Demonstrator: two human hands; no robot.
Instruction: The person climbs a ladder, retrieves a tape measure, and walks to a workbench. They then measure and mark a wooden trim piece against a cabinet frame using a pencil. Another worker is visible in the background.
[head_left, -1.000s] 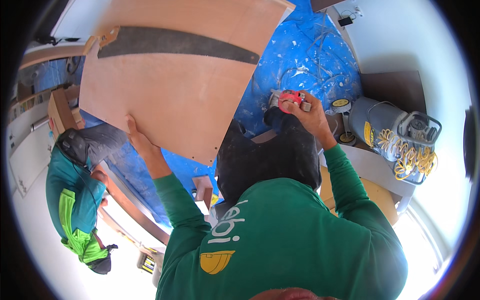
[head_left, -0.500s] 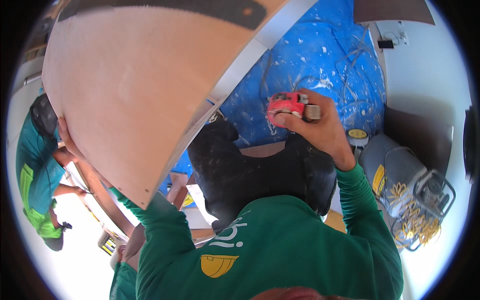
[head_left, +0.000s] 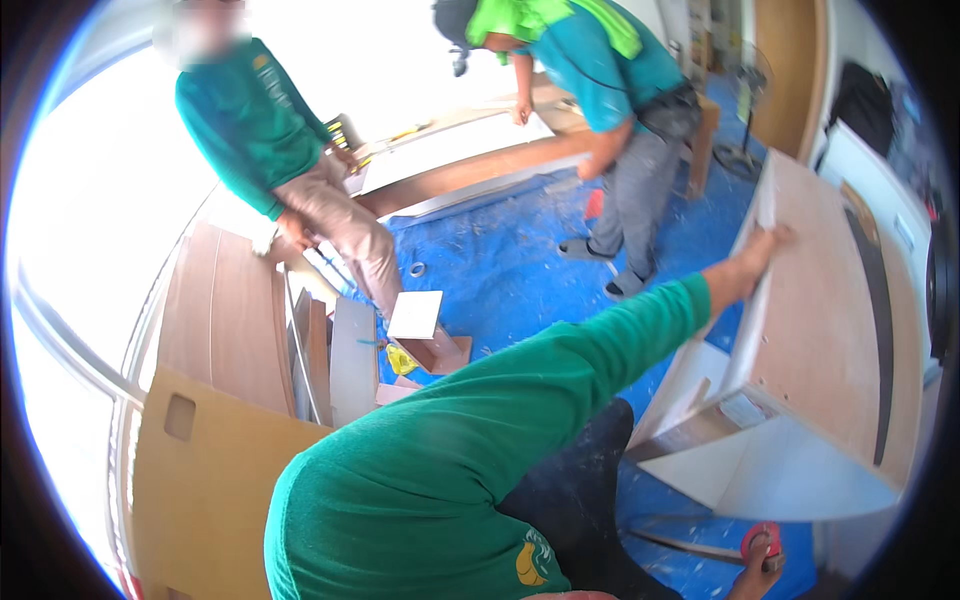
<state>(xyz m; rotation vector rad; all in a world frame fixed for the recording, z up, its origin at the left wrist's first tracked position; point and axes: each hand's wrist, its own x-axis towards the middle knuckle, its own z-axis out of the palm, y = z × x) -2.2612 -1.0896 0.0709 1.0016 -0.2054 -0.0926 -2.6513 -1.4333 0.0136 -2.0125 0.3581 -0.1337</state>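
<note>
With fingers over its upper edge, my left hand [head_left: 758, 258] grips a wooden cabinet [head_left: 815, 330] at the right; its light plywood face has white inner panels below. A handsaw [head_left: 882, 330] with a dark blade lies along that face. Low at the right, my right hand [head_left: 755, 580] is closed around a red tape measure [head_left: 760, 538]. A narrow dark strip reaches left from near the tape measure; I cannot tell whether it is the tape's blade. The cabinet stands between my two hands.
One co-worker [head_left: 255, 130] stands at the far left, another [head_left: 610, 90] bends over a long wooden piece [head_left: 480, 160]. Blue sheeting [head_left: 500, 260] covers the floor. Boards [head_left: 220, 300] and a tan panel [head_left: 210, 480] stand at left; a fan [head_left: 742, 110] is at the back.
The view has swung left, bringing both co-workers and the room into sight. My right hand, still holding the tape measure, now appears low at the right; my left stays on the cabinet.
</note>
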